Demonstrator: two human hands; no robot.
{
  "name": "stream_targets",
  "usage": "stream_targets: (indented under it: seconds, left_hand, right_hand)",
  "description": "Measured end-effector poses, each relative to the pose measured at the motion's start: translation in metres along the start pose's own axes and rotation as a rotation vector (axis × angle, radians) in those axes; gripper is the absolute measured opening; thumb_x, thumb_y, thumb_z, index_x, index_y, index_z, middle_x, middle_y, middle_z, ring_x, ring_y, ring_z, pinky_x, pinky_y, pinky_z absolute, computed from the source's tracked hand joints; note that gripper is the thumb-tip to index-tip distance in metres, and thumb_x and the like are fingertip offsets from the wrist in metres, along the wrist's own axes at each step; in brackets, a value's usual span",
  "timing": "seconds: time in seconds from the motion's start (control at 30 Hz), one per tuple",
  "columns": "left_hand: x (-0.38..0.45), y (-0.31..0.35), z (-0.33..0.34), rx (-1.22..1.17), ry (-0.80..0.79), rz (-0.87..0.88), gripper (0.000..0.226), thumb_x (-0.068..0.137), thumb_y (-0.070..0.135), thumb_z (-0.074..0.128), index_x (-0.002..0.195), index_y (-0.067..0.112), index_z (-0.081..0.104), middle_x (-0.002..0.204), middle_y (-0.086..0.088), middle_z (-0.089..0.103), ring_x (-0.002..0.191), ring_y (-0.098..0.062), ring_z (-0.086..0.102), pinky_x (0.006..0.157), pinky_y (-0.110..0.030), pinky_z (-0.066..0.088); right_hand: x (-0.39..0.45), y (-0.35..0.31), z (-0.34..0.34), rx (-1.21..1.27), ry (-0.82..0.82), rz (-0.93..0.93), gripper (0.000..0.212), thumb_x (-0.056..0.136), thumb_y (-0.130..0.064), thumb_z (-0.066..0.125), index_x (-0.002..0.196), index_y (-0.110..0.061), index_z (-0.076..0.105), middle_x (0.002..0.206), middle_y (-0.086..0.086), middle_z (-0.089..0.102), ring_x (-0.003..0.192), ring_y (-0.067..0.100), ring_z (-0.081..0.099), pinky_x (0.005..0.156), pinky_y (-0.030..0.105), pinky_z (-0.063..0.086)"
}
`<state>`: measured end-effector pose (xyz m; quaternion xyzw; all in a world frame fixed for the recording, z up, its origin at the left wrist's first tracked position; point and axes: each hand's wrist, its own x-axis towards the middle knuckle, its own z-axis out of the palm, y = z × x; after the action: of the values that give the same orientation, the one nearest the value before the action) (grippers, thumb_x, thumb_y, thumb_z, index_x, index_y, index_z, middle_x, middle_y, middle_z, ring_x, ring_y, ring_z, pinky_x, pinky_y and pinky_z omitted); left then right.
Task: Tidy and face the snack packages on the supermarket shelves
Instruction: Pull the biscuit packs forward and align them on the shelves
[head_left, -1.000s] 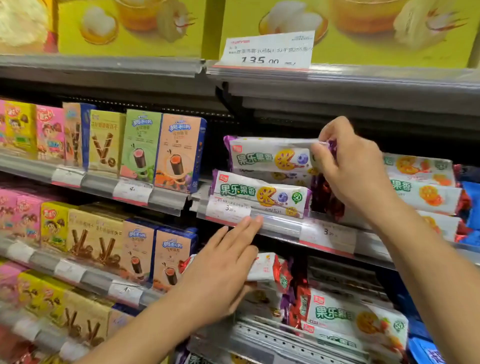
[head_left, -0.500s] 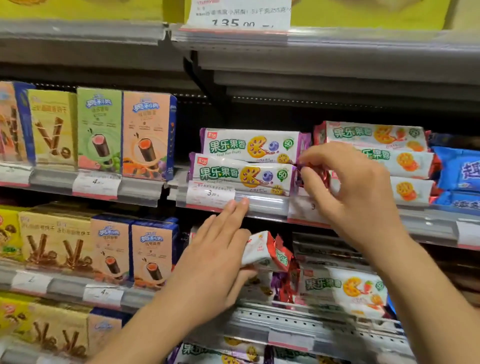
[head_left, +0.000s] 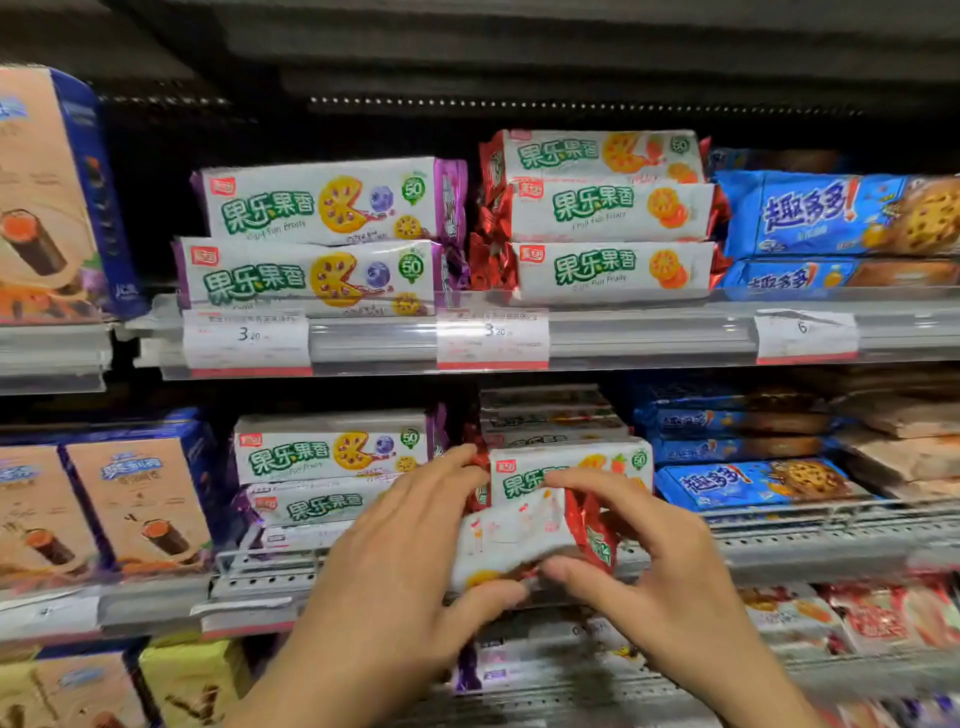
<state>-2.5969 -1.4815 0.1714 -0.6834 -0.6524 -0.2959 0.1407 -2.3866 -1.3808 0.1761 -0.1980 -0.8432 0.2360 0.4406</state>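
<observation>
Top dark, packs bright. Shiny glare on shelf rail (head_left: 649, 332). Bottom right corner blurry. Edges bend.

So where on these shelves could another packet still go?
Best gap: above the two purple-ended packets on the upper shelf, stacked one lower than the three red-ended packets beside them. Below is crowded, where both hands, left hand and right hand, grip a loose packet.

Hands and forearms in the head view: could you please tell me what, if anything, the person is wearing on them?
Nothing shows on them. The left hand and right hand are bare, with no gloves, rings or watch visible. Both forearms are uncovered down to the frame's lower edge, so no sleeve appears. Fingernails look short and unpainted.
</observation>
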Motion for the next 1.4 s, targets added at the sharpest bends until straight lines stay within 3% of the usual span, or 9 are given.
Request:
stream_targets:
  seconds: [0.1,0.27,0.47,0.57,0.77,0.97,1.1,1.27,1.4]
  left_hand:
    - [-0.01,-0.003,-0.005,-0.115,0.16,-0.192,0.06,0.079,0.078,0.059,0.126,0.044,0.043,0.13,0.027,0.047,0.117,0.004,0.046,0.091,-0.026,0.043]
    - [-0.013,0.002,0.006,-0.431,0.43,-0.536,0.044,0.07,0.063,0.068,0.102,0.033,0.058,0.092,0.01,0.066,0.083,-0.005,0.063,0.074,-0.025,0.05]
    - [-0.001,0.033,0.025,-0.789,0.573,-0.571,0.019,0.082,0.034,0.08,0.096,0.024,0.071,0.084,0.016,0.074,0.072,0.003,0.067,0.07,-0.005,0.049]
    - [0.005,0.048,0.027,-0.797,0.631,-0.556,0.021,0.08,0.052,0.068,0.096,0.04,0.073,0.09,0.018,0.076,0.081,0.002,0.071,0.077,-0.009,0.051]
    - [0.033,0.057,0.026,-0.512,0.425,-0.49,0.045,0.085,0.055,0.052,0.129,0.048,0.056,0.121,0.026,0.065,0.111,0.002,0.061,0.094,-0.026,0.049]
    - [0.061,0.048,0.038,-0.163,0.107,-0.495,0.071,0.098,0.055,0.041,0.159,0.022,0.025,0.16,0.007,0.035,0.145,-0.014,0.033,0.117,-0.031,0.03]
    - [0.055,0.041,0.044,-0.032,0.052,-0.45,0.069,0.101,0.052,0.041,0.16,0.021,0.024,0.159,0.006,0.037,0.145,-0.013,0.034,0.113,-0.028,0.032]
    - [0.057,0.033,0.045,0.015,0.069,-0.429,0.061,0.102,0.046,0.046,0.156,0.021,0.033,0.151,0.005,0.048,0.137,-0.016,0.046,0.104,-0.031,0.041]
    - [0.071,0.024,0.04,0.144,0.048,-0.386,0.054,0.099,0.037,0.056,0.147,0.021,0.036,0.123,0.001,0.062,0.112,-0.022,0.059,0.082,-0.033,0.047]
  right_hand:
    - [-0.011,0.012,-0.009,0.105,0.144,0.138,0.048,0.075,-0.046,0.08,0.12,-0.046,0.064,0.107,-0.016,0.071,0.088,0.008,0.068,0.077,0.014,0.05]
    - [-0.013,0.021,-0.017,0.347,0.364,0.238,0.055,0.069,-0.028,0.082,0.119,-0.04,0.064,0.103,-0.011,0.074,0.089,0.008,0.071,0.08,0.018,0.055]
    - [-0.005,0.017,-0.013,0.616,0.511,0.321,0.041,0.073,-0.005,0.077,0.099,-0.024,0.051,0.09,0.005,0.079,0.075,0.016,0.075,0.068,0.017,0.056]
    - [0.004,0.021,-0.018,0.549,0.559,0.322,0.033,0.072,-0.018,0.078,0.1,-0.018,0.062,0.097,-0.001,0.079,0.087,0.016,0.075,0.075,0.018,0.057]
    - [0.034,0.048,-0.04,-0.061,0.475,0.231,0.036,0.089,-0.047,0.067,0.118,-0.027,0.071,0.115,-0.018,0.063,0.106,0.005,0.062,0.088,0.024,0.046]
    - [0.068,0.076,-0.038,-0.379,0.338,0.303,0.042,0.092,-0.031,0.071,0.128,-0.011,0.062,0.11,0.008,0.07,0.106,0.034,0.063,0.081,0.035,0.041]
    - [0.064,0.086,-0.028,-0.376,0.053,0.43,0.069,0.092,-0.042,0.068,0.153,-0.025,0.039,0.126,0.006,0.068,0.12,0.032,0.059,0.087,0.036,0.045]
    - [0.056,0.092,-0.028,-0.245,0.105,0.397,0.069,0.094,-0.041,0.067,0.154,-0.028,0.035,0.114,0.007,0.067,0.109,0.028,0.061,0.079,0.03,0.038]
    - [0.06,0.098,-0.027,-0.245,0.073,0.384,0.069,0.094,-0.044,0.066,0.154,-0.031,0.034,0.111,0.002,0.065,0.108,0.028,0.061,0.078,0.031,0.037]
